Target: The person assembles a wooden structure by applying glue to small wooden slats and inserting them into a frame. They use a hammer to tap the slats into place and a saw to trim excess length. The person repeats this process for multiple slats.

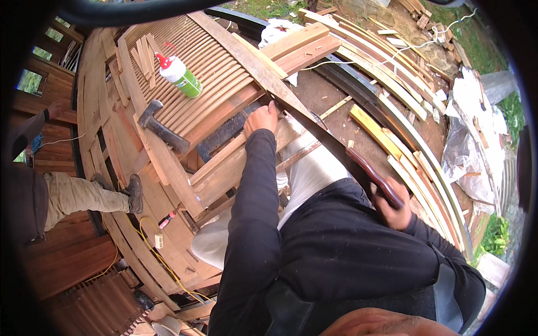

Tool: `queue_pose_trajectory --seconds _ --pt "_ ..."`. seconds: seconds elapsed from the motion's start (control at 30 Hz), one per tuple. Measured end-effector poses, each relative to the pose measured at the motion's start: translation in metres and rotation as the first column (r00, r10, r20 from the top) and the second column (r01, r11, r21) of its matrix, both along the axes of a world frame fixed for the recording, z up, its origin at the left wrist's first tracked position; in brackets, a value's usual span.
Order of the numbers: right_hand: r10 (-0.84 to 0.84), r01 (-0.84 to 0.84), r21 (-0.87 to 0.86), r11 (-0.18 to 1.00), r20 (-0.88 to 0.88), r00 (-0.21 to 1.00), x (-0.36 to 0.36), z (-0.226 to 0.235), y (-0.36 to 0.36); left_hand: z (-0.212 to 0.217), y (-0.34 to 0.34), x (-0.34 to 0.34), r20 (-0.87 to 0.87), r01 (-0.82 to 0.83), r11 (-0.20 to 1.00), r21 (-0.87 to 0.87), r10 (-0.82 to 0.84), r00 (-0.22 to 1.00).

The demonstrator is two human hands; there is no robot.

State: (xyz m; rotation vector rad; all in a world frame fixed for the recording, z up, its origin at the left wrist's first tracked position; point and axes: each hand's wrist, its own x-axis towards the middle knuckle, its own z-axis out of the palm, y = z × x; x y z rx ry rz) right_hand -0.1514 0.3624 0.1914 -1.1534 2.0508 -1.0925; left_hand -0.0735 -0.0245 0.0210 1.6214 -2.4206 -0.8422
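My right hand [392, 204] is wrapped round the curved reddish-brown wooden handle of a handsaw [376, 175]. Its long dark blade slants away to the upper left, toward the slatted wooden frame [193, 120]. Close to the blade's far end, my left hand [261, 119] is closed with the thumb uppermost, over a wooden board [221, 182] at the frame's near end. What its fingers grip is hidden. A hammer [162, 127] lies on the frame's left side, and a white-and-green glue bottle with a red cap [180, 77] rests on the slats.
Loose thin strips [147, 59] lie on the slats. A screwdriver [167, 219] and a yellow cord [147, 241] are on the planks at left, where another person [84, 193] stands. Long timbers [414, 140] and plastic sheeting [468, 134] cover the ground at right.
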Motion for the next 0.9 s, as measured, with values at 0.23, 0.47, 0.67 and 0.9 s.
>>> queue_pose_trajectory --seconds 0.23,0.47,0.67,0.9 --pt "-0.051 0.049 0.027 0.998 0.085 0.995 0.006 0.008 -0.024 -0.005 0.000 0.008 0.020 0.001 1.000 -0.018 0.000 1.000" --pt "-0.013 0.015 -0.037 0.999 0.055 0.998 -0.009 -0.048 -0.043 0.002 0.002 -0.002 -0.038 0.021 1.000 0.015 -0.020 0.999" --pt "-0.088 0.082 0.060 0.995 0.103 0.991 -0.006 -0.024 0.032 0.011 0.001 0.005 -0.044 -0.016 1.000 0.009 0.016 0.999" --pt "-0.018 0.027 -0.083 0.996 0.105 0.994 0.001 -0.043 -0.038 -0.001 0.003 0.006 -0.042 -0.007 0.999 0.044 0.009 0.999"
